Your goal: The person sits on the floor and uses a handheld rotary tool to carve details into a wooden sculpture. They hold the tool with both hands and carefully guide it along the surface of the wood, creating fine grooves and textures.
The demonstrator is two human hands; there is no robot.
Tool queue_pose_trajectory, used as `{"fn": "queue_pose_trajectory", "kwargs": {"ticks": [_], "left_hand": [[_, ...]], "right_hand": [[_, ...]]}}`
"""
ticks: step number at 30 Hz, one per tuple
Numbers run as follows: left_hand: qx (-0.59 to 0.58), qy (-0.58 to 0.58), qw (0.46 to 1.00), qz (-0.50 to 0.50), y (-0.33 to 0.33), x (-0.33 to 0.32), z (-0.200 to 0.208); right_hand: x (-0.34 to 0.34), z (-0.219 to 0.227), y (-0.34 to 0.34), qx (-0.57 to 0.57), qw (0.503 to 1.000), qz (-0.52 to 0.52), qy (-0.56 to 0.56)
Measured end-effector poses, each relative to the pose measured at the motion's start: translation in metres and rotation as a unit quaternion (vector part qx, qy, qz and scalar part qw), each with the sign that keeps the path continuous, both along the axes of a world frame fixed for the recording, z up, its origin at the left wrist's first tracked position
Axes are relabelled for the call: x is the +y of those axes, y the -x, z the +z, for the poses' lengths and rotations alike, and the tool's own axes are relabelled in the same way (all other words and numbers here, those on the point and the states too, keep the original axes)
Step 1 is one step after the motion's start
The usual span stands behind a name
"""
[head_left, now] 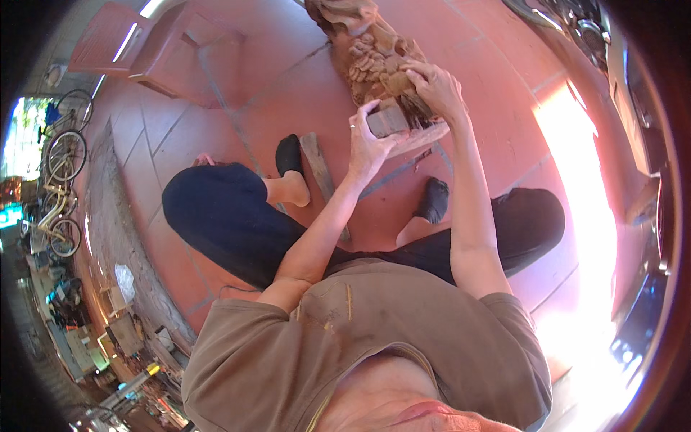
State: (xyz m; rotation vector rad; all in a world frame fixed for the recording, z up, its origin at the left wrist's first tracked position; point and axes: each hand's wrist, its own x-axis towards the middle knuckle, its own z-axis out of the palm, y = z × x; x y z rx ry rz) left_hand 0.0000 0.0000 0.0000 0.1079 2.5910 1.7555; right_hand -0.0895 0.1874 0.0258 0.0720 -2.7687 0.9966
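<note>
Head view shows a carving (373, 61) at twelve o'clock, left hand (368, 148) clamped on a block (388, 122) at its near end, right hand (441, 91) bent over the carving, probably steadying it, grip unclear.

Carving (368, 61) is golden brown; block (387, 122), grey-brown; tiled floor (288, 104), grey-lined red; shirt (410, 313), plain brown; socks (288, 153), black.
</note>
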Motion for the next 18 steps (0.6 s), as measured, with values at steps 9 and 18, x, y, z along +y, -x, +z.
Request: {"fn": "queue_pose_trajectory", "kwargs": {"ticks": [9, 18], "left_hand": [[-0.041, -0.186, 0.981, -0.042, 0.008, -0.027, 0.028], [0.150, -0.210, 0.964, 0.068, -0.023, -0.132, 0.140]], "right_hand": [[0.022, -0.022, 0.001, 0.034, 0.984, -0.063, 0.160], [0.023, -0.018, 0.005, 0.034, 0.987, -0.066, 0.141]]}}
